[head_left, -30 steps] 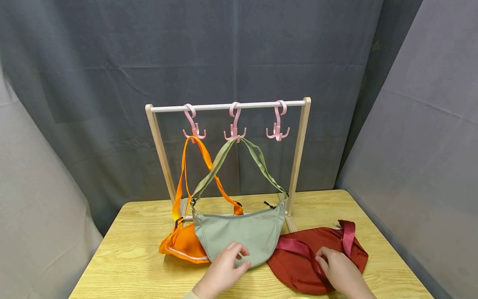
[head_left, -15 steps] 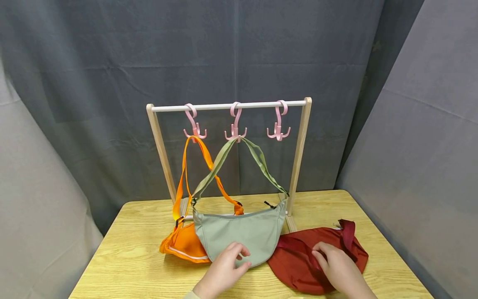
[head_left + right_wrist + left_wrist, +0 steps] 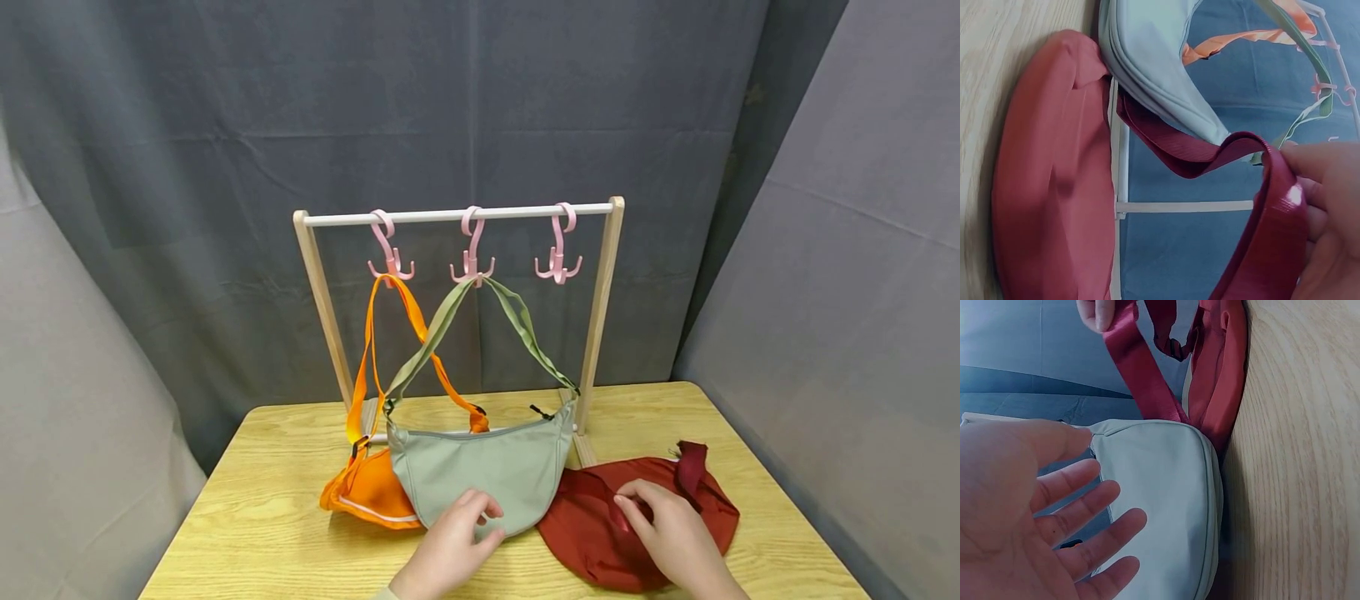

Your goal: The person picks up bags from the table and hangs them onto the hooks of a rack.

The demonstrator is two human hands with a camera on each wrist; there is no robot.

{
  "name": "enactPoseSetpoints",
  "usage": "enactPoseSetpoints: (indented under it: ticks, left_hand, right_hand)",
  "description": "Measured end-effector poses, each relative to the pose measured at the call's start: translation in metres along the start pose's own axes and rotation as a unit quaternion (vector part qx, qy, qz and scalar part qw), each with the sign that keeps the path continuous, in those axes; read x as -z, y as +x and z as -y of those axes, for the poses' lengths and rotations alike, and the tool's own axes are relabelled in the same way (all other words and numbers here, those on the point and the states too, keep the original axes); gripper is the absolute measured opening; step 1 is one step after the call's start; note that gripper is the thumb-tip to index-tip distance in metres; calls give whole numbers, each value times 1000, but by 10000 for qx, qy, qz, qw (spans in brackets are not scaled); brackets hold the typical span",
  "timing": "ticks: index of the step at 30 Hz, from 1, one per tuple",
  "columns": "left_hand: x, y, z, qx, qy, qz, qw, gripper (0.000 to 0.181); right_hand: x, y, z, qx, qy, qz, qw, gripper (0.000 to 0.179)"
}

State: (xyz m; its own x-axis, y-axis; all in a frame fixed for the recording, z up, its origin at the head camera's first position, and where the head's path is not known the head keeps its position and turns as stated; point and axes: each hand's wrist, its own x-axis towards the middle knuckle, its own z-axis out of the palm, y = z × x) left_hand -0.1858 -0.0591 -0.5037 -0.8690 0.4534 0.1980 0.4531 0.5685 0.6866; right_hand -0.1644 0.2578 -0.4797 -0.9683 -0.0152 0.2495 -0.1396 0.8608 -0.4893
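Note:
My right hand (image 3: 675, 537) pinches the dark red strap (image 3: 1279, 225) of a red shoulder bag (image 3: 581, 537), which lies on the table at the right. In the right wrist view the strap is lifted off the bag body and loops over the fingers. My left hand (image 3: 448, 550) holds nothing. It is in front of the lower part of a sage green bag (image 3: 480, 467), palm and spread fingers showing in the left wrist view. The green bag hangs by its strap from the middle pink hook (image 3: 471, 258). An orange bag (image 3: 375, 483) hangs from the left pink hook (image 3: 390, 262), partly behind the green one.
A wooden rack with a white rail (image 3: 517, 212) stands at the back of the wooden table (image 3: 247, 517). Its right-hand pink hook (image 3: 558, 258) carries no bag. Grey curtains (image 3: 187, 208) surround the table.
My right hand has shifted a little to the left, drawing the dark red strap along with it. The left hand stays almost in place, and the hanging bags look unmoved.

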Motion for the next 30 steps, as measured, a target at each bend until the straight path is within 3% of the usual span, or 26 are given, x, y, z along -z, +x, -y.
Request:
enactPoseSetpoints:
  ticks: [8,17,21,30]
  left_hand:
    - [-3,0,-1,-68,17,-87,9999,19]
    - [-4,0,-6,-2,-141,-143,9998,29]
    - [-7,1,-8,-138,-116,-243,9995,30]
    - [-13,2,-13,-357,22,-399,9986,43]
  right_hand:
    - [0,-3,10,446,395,-460,9972,10]
    - [-1,-5,18,985,571,-711,9910,15]
    - [-2,-5,22,1218,545,-811,9877,20]
    - [-8,-8,36,1209,595,-557,9893,25]
